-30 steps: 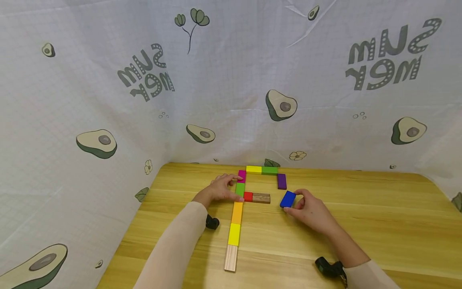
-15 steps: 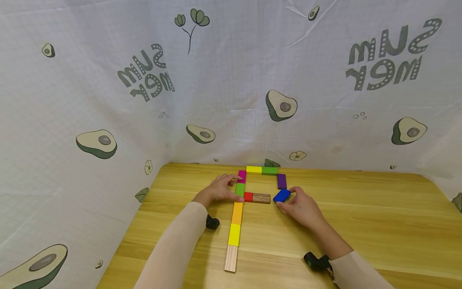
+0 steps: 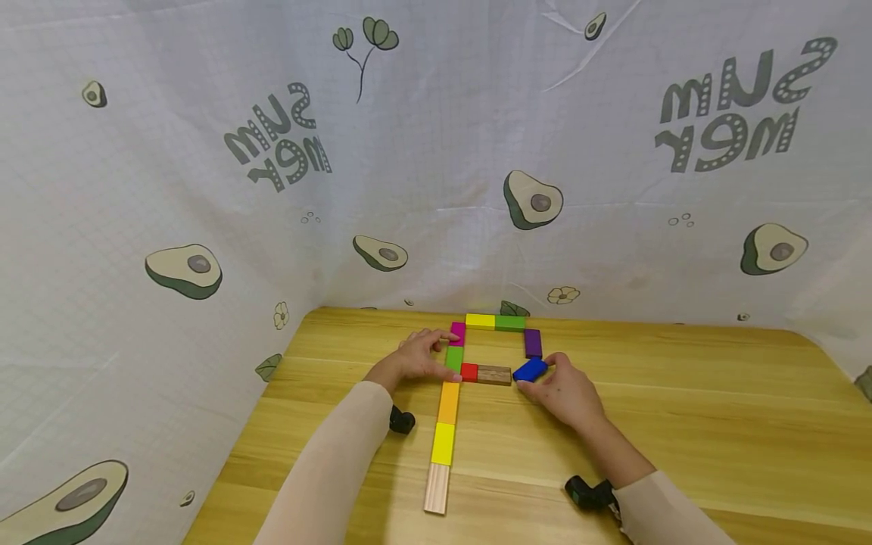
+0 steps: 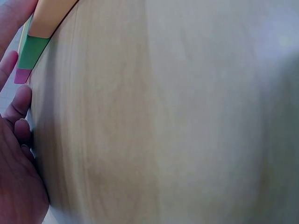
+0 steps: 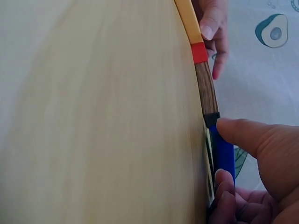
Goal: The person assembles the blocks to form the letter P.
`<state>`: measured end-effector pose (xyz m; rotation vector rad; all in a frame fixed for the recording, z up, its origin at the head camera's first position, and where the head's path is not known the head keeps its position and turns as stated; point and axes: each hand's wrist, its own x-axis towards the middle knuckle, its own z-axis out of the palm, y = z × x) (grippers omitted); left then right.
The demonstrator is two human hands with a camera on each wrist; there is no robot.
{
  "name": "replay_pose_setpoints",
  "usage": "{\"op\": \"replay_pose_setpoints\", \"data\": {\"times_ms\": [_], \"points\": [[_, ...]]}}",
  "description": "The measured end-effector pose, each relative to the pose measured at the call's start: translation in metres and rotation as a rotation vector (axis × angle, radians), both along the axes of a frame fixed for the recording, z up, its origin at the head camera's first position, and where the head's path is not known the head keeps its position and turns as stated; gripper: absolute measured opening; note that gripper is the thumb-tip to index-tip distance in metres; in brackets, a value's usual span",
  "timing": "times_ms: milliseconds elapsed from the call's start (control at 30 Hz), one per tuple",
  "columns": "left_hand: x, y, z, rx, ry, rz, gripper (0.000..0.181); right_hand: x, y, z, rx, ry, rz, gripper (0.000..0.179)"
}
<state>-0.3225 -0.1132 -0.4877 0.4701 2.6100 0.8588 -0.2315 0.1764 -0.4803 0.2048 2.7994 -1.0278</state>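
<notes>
In the head view my right hand (image 3: pixel 568 388) pinches a blue block (image 3: pixel 530 370) between thumb and fingers, slanted between the brown block (image 3: pixel 493 375) and the purple block (image 3: pixel 533 343). Its near end lies close to the brown block's right end. The right wrist view shows the thumb on one end of the blue block (image 5: pixel 225 151) and fingers further along it. My left hand (image 3: pixel 417 356) rests beside the left column, a fingertip on the magenta block (image 3: pixel 458 331) and the thumb near the join of the green block (image 3: pixel 454 359) and the orange block (image 3: pixel 447 403).
A yellow block (image 3: pixel 480 322) and another green block (image 3: pixel 510 323) form the far row. A red block (image 3: pixel 469 372) joins the brown one to the column. Below orange lie a yellow block (image 3: pixel 443 443) and a pale wooden block (image 3: pixel 437 488). A printed cloth (image 3: pixel 436 174) hangs behind the wooden table.
My right hand has carried the blue block leftward and turned it from steep to slanted, bringing it near the brown block. The left hand has stayed in place.
</notes>
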Motion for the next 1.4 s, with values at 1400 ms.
{"op": "replay_pose_setpoints", "data": {"times_ms": [1400], "points": [[0.0003,-0.0004,-0.0007,0.011,-0.011,0.009,0.082,0.0019,0.0031,0.0019,-0.002,-0.015,0.02,0.088]]}}
